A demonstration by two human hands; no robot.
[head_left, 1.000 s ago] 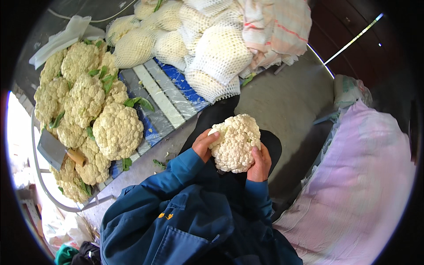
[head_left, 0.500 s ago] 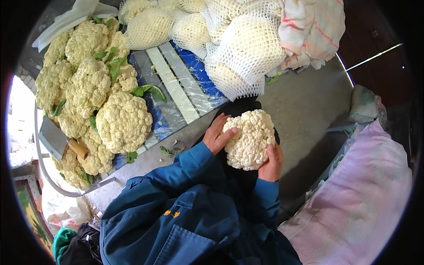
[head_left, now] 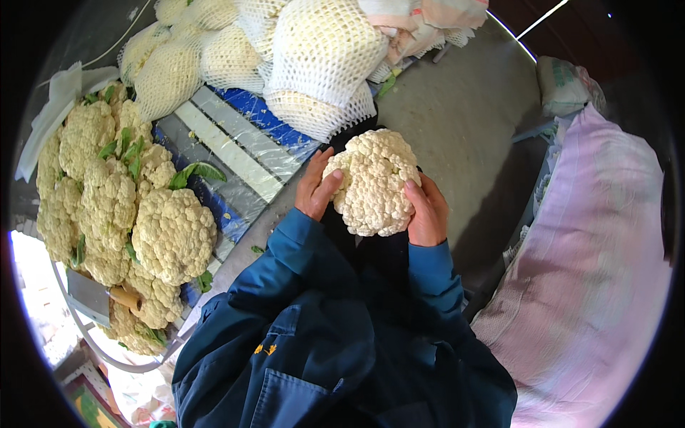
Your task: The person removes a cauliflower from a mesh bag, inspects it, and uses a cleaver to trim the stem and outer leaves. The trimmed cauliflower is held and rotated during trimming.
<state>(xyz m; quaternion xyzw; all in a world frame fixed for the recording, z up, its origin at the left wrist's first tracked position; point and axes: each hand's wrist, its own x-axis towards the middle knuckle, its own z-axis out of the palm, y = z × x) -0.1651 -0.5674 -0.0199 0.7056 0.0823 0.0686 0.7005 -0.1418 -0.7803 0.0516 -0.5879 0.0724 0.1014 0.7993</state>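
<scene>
A single cauliflower (head_left: 377, 184) is held above the lap (head_left: 378, 258) between the left hand (head_left: 315, 185) and the right hand (head_left: 429, 210), each half-curled around one side. To the left, a cleaver (head_left: 90, 297) rests on loose cauliflowers (head_left: 173, 235) heaped on the striped counter (head_left: 227, 148); net-wrapped heads (head_left: 321, 55) lie beyond.

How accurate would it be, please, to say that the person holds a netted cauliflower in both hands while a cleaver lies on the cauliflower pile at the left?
Not quite: the head view shows that the cauliflower between the left hand and right hand is bare, not netted. The cleaver does lie on the cauliflower pile at the left.
</scene>
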